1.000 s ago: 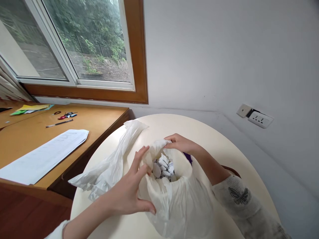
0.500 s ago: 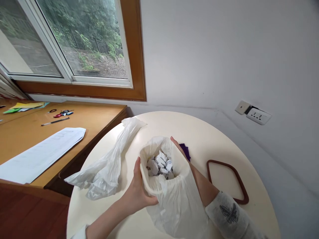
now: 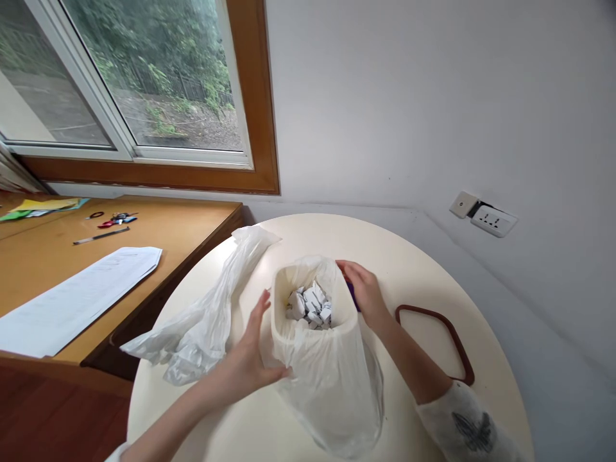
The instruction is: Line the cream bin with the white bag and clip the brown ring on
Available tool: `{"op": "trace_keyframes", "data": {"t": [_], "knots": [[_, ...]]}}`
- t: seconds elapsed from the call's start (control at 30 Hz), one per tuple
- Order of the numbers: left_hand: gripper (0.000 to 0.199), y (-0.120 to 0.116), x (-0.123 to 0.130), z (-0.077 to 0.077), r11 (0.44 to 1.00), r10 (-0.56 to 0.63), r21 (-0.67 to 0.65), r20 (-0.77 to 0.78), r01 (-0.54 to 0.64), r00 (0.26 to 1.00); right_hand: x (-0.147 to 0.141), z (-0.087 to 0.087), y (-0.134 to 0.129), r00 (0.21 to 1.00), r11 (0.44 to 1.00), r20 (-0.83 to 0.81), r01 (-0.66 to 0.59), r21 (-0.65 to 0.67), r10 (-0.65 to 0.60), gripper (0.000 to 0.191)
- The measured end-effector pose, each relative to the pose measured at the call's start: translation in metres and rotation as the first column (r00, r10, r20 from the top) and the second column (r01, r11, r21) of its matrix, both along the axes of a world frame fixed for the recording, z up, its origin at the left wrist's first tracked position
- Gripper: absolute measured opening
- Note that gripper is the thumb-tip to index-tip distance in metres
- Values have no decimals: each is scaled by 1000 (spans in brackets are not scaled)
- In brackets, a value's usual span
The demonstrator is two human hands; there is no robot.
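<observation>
A small cream bin (image 3: 283, 290) stands upright on the round table, lined with a white plastic bag (image 3: 332, 391). The bag is folded out over the rim and hangs down toward me. Crumpled white paper (image 3: 312, 301) lies inside. My left hand (image 3: 248, 362) is beside the bin's left side, thumb and fingers spread, with nothing gripped. At the back right rim, the fingers of my right hand (image 3: 368, 292) are bent against the bag's edge, partly hidden by it. A dark purple thing (image 3: 353, 295) shows between that hand and the bin.
Another white plastic bag (image 3: 206, 314) lies crumpled on the left of the round table (image 3: 385, 244). To the right rests a brown rounded frame (image 3: 452, 333). Papers (image 3: 86, 295), a pen (image 3: 101, 235) and keys (image 3: 118, 220) are on the wooden desk.
My left hand has loosened from the bin's rim and moved left. My right hand has drawn back from along the bin's side to its back right rim. The bin stands more upright.
</observation>
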State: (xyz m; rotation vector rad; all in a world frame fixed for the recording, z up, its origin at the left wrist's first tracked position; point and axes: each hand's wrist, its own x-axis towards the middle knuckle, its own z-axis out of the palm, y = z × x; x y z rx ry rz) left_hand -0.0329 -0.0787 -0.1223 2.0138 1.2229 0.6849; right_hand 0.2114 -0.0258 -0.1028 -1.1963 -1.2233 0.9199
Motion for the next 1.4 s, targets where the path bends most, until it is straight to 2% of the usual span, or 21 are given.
{"op": "trace_keyframes", "data": {"t": [0.07,0.13,0.17,0.23,0.3,0.37,0.4,0.47,0.57,0.73,0.87,0.97,1.03,1.1,1.17,1.27,1.33,1.4], "knots": [[101,-1,-9,21,1000,-20,-7,76,20,997,9,11,-1,994,993,86,57,106,-66,30],[90,-2,-8,42,993,-14,121,190,-9,982,13,25,-15,965,967,248,17,256,-82,29],[87,-1,-4,50,978,-8,206,200,-34,980,11,32,-25,941,944,329,-32,327,-82,30],[81,0,9,62,928,-30,371,100,-9,995,3,40,-41,884,904,462,-144,402,-64,34],[52,1,25,64,871,-92,483,-24,92,996,-8,37,-52,851,874,524,-223,431,-41,39],[15,2,37,58,814,-141,556,-91,168,986,-18,25,-58,866,866,500,-231,443,-25,45],[8,2,40,53,787,-156,589,-96,182,983,-21,17,-59,890,871,456,-206,445,-22,49],[18,3,43,42,749,-160,642,-62,162,985,-25,1,-60,949,893,316,-135,429,-8,61],[27,3,43,28,729,-123,681,29,70,992,-29,-15,-61,993,918,112,-80,387,39,79],[32,4,47,10,706,-67,705,152,-61,986,-36,-30,-60,984,951,-101,-109,288,144,96],[58,6,51,-4,682,-63,719,239,-133,969,-41,-47,-61,933,963,-276,-181,198,232,101],[82,6,48,-20,711,-41,685,267,-160,963,-42,-58,-64,938,969,-248,-220,114,242,96],[92,4,43,-34,777,15,600,282,-189,959,-41,-62,-66,953,972,-191,-227,69,236,91],[97,2,38,-49,868,122,427,310,-253,943,-40,-65,-69,968,975,-119,-220,37,223,86],[106,1,35,-58,935,179,242,305,-257,936,-40,-69,-71,977,977,-43,-210,23,211,82],[96,0,36,-59,985,117,96,258,-146,959,-42,-77,-74,975,976,63,-216,37,214,76],[78,1,35,-51,997,35,65,186,-48,982,-41,-78,-76,967,976,147,-217,36,209,73],[66,3,28,-39,996,-27,87,110,17,994,-33,-72,-78,947,975,242,-220,15,210,70]]}}
